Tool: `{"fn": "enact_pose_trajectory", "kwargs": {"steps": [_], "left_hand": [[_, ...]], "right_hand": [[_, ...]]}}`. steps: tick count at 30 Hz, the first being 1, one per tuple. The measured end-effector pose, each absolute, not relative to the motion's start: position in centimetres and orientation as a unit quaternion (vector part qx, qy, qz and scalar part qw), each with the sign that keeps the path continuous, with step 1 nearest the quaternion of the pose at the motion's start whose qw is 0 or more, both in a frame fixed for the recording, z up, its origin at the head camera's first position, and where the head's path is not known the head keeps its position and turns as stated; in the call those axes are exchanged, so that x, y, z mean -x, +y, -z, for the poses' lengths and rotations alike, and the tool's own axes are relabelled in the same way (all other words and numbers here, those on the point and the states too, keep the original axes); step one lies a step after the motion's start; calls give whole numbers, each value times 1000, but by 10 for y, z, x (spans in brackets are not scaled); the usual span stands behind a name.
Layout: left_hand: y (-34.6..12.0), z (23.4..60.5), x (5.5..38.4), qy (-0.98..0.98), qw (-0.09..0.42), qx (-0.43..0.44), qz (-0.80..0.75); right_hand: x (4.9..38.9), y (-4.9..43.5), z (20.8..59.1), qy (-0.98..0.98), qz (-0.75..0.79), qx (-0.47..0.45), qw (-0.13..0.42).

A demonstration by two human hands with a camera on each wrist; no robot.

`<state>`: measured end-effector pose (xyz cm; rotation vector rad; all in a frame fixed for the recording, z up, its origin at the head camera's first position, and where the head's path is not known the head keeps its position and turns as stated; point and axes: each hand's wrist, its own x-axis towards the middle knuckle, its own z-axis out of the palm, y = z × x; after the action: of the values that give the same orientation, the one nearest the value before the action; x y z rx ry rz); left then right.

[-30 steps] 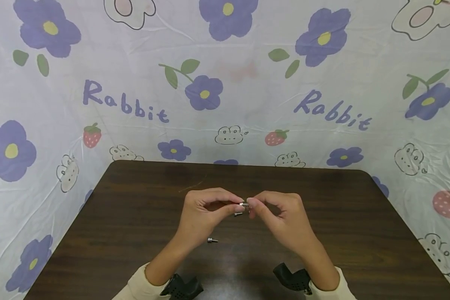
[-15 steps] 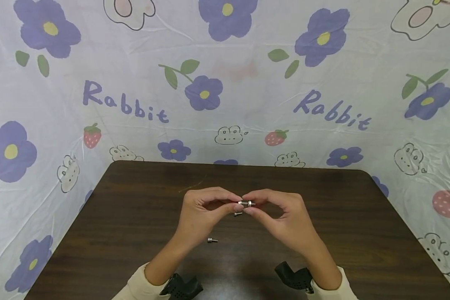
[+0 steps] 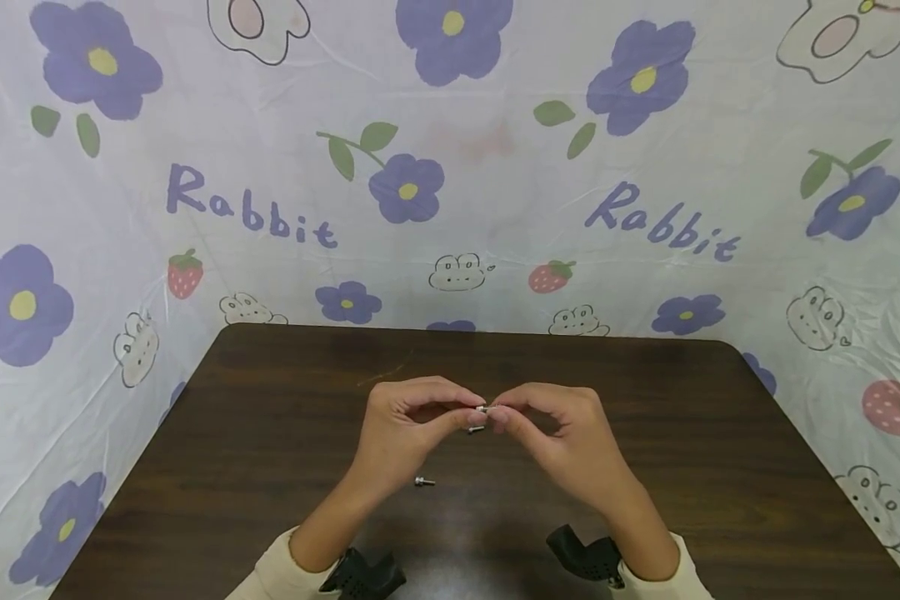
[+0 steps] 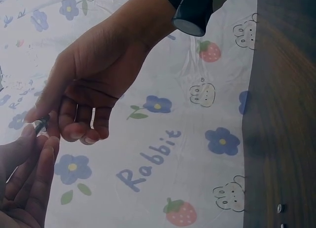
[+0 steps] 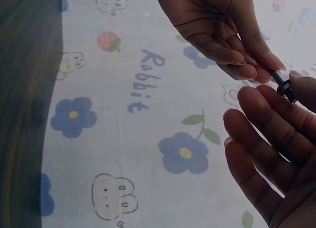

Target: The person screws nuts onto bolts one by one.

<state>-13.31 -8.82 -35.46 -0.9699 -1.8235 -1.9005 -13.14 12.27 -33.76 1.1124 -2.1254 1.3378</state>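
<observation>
Between the two hands, over the middle of the table, is a small metal bolt [image 5: 276, 77] lying roughly level. My left hand [image 3: 401, 421] pinches its left end between thumb and index finger. A nut [image 5: 285, 88] sits around the shank towards the other end. Thumb and forefinger of my right hand [image 3: 562, 429] pinch at this nut, mostly covering it in the head view. The right hand's other fingers spread loosely in the right wrist view. A loose bolt [image 3: 424, 482] rests on the tabletop nearer the body, and another small bolt [image 3: 476, 429] lies just below the fingertips.
The dark wooden table [image 3: 285, 358] has rounded far corners. Behind and beside it hangs a pale cloth [image 3: 495, 183] printed with flowers and rabbits. Each wrist carries a black camera mount [image 3: 585, 554] at the cream sleeve.
The right fingers opened around the nut half a second ago, showing it, and have now closed over it again. The left hand has stayed in place on the bolt. The loose bolts have not moved.
</observation>
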Motion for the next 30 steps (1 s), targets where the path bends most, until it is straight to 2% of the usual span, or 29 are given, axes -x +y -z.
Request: {"fn": "enact_pose_trajectory", "kwargs": {"steps": [13, 20, 30], "left_hand": [[-89, 355, 136, -644, 176, 333, 666], [-91, 353, 136, -651, 179, 319, 664], [-91, 354, 138, -648, 184, 328, 662]], "right_hand": [[132, 123, 338, -772, -479, -370, 194], [133, 125, 334, -739, -481, -398, 252], [135, 123, 335, -724, -485, -416, 261]]}}
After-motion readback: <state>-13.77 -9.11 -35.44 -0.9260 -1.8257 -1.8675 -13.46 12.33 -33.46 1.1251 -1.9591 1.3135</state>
